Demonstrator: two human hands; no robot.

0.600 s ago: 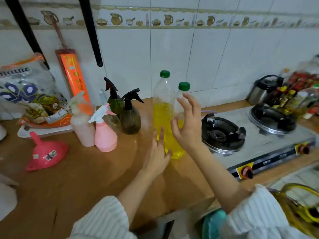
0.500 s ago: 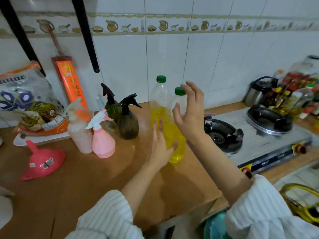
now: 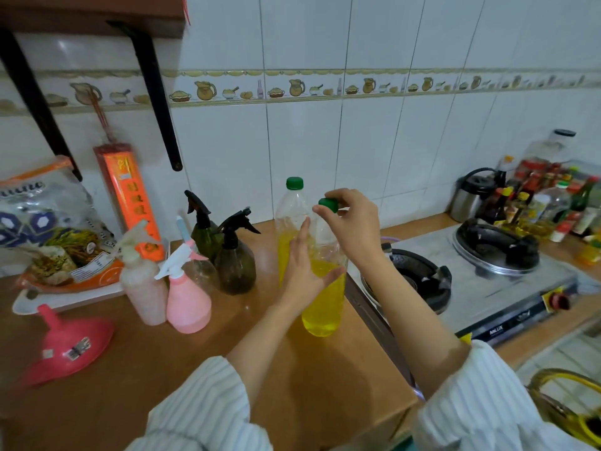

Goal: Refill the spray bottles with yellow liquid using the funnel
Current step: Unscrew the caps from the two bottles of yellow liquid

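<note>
- Right hand is up top, fingertips pinching the green screw cap of the nearer clear plastic bottle of yellow liquid, a clenched grip on that cap.
- Left hand sits just below that grip, fingers straight and spread, palm pressed flat against the bottle's side; released, not curled round it.
- The bottle stands upright on the brown wooden table, yellow liquid filling roughly its lower half.
- Just behind the left hand, a second clear plastic bottle with a green cap stands upright, also part full of yellow.
- Left of the grip: two dark smoky spray bottles with black trigger heads (one half hidden behind the other).
- Further left again, a pink spray bottle with a white trigger and, touching or just beside it, a pale frosted spray bottle.
- Well to the left of both hands, the pink plastic funnel lies mouth-down on the table, spout tilted up.
- Right of the grip, a steel two-burner gas stove sits on the table.
</note>
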